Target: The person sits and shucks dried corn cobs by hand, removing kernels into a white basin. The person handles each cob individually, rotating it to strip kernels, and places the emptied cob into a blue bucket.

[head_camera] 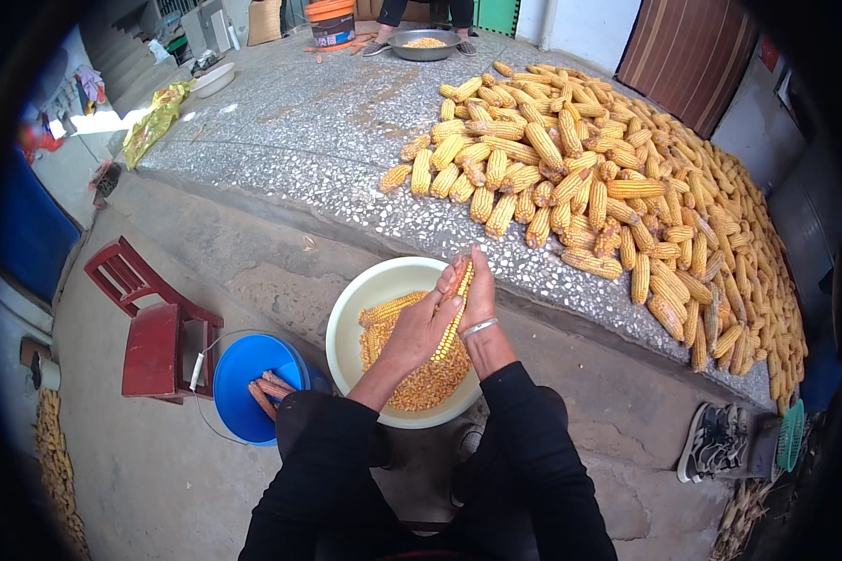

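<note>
Both my hands grip one partly shelled ear of corn (456, 319), tilted above a cream plastic basin (344, 319). My left hand (421, 326) wraps it from the left, thumb pressed along the kernels. On its other side, my right hand (483, 294), with a silver bracelet at the wrist, holds the upper part. Reddish bare cob shows near the top, while a strip of yellow kernels runs down its length. Inside the basin lie loose corn kernels (428, 386) and at least one more ear (389, 308), partly hidden by my left hand.
A blue bucket (235, 379) with several bare cobs (266, 393) stands left of the basin, beside a red wooden chair (151, 343). A large heap of corn ears (603, 189) covers the raised terrazzo ledge. Shoes (712, 442) sit at right. Another person sits behind a metal basin (400, 50).
</note>
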Motion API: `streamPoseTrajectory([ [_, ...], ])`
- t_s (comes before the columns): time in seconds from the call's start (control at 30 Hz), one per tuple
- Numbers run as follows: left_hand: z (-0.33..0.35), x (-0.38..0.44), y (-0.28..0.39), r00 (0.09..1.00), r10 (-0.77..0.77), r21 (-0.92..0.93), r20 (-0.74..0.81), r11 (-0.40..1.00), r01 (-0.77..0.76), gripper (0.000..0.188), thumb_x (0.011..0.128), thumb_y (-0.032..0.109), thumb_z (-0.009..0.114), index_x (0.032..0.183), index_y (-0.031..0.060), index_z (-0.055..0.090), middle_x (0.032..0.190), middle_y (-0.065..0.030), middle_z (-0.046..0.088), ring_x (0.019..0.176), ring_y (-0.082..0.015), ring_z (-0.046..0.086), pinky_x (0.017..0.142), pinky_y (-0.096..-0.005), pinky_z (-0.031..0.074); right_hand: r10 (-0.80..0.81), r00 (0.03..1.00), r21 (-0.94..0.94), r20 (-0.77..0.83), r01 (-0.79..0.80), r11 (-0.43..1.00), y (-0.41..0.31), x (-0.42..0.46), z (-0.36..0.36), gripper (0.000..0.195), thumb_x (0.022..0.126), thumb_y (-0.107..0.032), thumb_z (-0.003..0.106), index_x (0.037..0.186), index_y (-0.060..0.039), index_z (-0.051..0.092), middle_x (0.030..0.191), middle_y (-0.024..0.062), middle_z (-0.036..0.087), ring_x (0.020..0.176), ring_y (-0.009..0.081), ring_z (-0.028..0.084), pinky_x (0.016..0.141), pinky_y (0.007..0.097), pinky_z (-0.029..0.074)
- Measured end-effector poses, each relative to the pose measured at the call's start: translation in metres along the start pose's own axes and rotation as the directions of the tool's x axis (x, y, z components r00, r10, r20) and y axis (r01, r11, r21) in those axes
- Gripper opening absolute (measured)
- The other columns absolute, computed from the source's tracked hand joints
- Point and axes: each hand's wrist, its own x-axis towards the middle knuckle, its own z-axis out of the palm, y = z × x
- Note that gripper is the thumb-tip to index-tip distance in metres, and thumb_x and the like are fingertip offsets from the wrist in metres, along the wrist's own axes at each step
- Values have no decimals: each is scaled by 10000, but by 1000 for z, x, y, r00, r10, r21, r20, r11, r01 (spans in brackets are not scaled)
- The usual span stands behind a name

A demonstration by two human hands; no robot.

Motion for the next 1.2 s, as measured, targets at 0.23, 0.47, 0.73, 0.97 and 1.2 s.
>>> streamPoseTrajectory([
  [0.23,2,0,-2,998,27,-57,-57,998,-31,564,994,443,307,1205,-23,544,1128,-278,596,1079,-403,558,940,-410,395,29,999,75,33,-31,997,1,-5,4,491,952,-552,409,738,-119,494,546,40,445,470,176,434,425,288,366],
  [0.47,1,4,-5,992,-88,-5,-89,996,87,576,984,457,310,1144,-23,586,1033,-301,614,1015,-432,575,883,-438,427,33,995,88,99,-42,995,3,-1,-2,496,956,-556,392,738,-122,494,551,38,447,467,172,421,448,291,376],
  [0.73,2,4,-7,984,-29,19,-173,999,32,612,970,476,351,949,-81,604,842,-241,640,811,-331,616,753,-401,441,18,994,-41,104,-14,999,5,-4,1,480,985,-509,352,805,-97,520,590,45,476,503,167,443,482,279,388],
  [0.97,5,10,-21,970,-142,-193,-198,976,104,519,969,404,345,957,-45,605,924,-279,624,896,-426,591,826,-455,429,-29,998,-35,61,31,999,8,-12,15,510,984,-530,357,832,-80,541,603,56,536,503,160,499,463,261,416],
  [1.2,9,7,-14,983,-122,-92,-139,990,110,560,963,471,405,1109,-42,578,973,-215,639,925,-294,609,842,-364,444,-195,981,-350,-20,176,920,7,-6,4,498,990,-501,363,913,-53,567,671,74,595,560,170,547,532,288,465],
])
